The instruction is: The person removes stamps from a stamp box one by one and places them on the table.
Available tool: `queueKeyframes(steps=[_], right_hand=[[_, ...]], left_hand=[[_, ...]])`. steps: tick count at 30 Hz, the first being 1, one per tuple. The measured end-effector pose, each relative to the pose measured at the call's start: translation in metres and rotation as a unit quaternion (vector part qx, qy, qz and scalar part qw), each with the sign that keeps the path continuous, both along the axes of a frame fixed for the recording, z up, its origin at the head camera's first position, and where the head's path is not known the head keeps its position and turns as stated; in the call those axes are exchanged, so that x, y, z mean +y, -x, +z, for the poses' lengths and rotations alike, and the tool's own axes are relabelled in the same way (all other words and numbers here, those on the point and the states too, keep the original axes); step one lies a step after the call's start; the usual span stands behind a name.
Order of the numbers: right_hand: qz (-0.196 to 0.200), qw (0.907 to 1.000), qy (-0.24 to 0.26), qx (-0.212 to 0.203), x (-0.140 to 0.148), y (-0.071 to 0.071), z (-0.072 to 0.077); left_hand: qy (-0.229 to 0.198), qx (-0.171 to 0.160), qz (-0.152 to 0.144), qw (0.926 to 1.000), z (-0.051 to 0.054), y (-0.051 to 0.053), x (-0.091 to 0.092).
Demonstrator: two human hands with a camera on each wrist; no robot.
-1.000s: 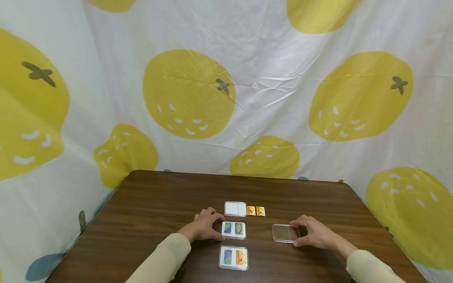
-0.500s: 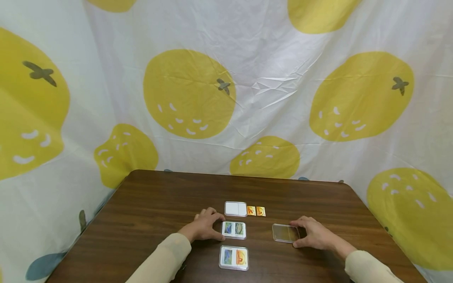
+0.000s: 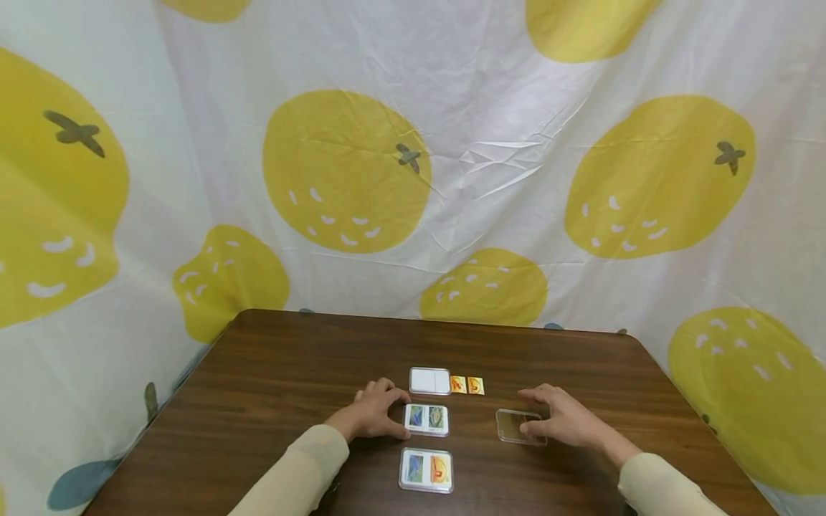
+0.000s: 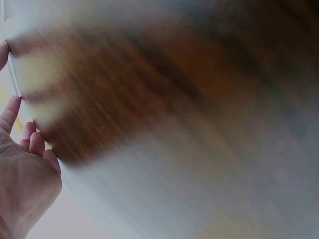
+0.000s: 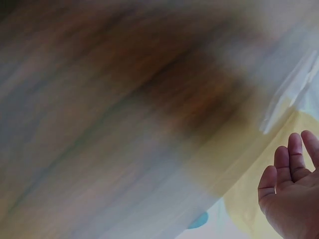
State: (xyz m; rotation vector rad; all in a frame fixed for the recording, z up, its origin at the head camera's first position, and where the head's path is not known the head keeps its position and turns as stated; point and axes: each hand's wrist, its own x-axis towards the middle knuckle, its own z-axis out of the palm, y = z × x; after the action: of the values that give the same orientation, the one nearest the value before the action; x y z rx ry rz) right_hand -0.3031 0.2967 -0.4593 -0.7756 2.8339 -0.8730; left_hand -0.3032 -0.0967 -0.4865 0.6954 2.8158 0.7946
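Note:
My left hand (image 3: pixel 372 412) rests on the table with thumb and forefinger at the near and far left corners of a flat clear case (image 3: pixel 426 420), pinching its left end. This case has a white insert with two small green-blue picture cards. My right hand (image 3: pixel 563 418) is over the right end of an empty clear lid (image 3: pixel 513 426) lying on the table. Its fingers are spread, the thumb above the lid and the forefinger beyond its far edge. In the right wrist view the lid (image 5: pixel 286 94) shows beyond loosely bent fingers. Contact with the thumb is unclear.
Behind lies a case (image 3: pixel 429 381) with a blank white insert, and two small orange picture cards (image 3: pixel 475 385) beside it. Nearer the front is another case (image 3: pixel 426 470) with one blue and one orange card. A fruit-print cloth (image 3: pixel 348 172) hangs behind the brown table (image 3: pixel 310 344).
My right hand has let go of the lid's right end and shifted left over it, thumb and forefinger lifting clear of its edges. The left hand and the cases stay put.

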Motion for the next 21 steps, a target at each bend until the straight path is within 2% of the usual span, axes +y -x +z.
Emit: queueKeyframes(steps=[6, 10, 16, 21], right_hand=[[0.013, 0.9993, 0.030, 0.017, -0.016, -0.002, 0.009], [0.006, 0.9988, 0.043, 0.025, -0.024, -0.003, 0.011], [-0.033, 0.9964, 0.078, -0.004, -0.038, -0.003, 0.015], [-0.040, 0.9929, 0.111, -0.017, -0.056, 0.000, 0.021]], left_hand=[[-0.003, -0.001, 0.001, 1.0000, 0.000, 0.000, 0.001], [-0.002, 0.000, 0.001, 1.0000, -0.001, 0.000, 0.002], [-0.001, 0.005, 0.001, 1.0000, 0.000, 0.000, 0.003], [-0.003, 0.005, 0.003, 1.0000, 0.001, -0.002, 0.001]])
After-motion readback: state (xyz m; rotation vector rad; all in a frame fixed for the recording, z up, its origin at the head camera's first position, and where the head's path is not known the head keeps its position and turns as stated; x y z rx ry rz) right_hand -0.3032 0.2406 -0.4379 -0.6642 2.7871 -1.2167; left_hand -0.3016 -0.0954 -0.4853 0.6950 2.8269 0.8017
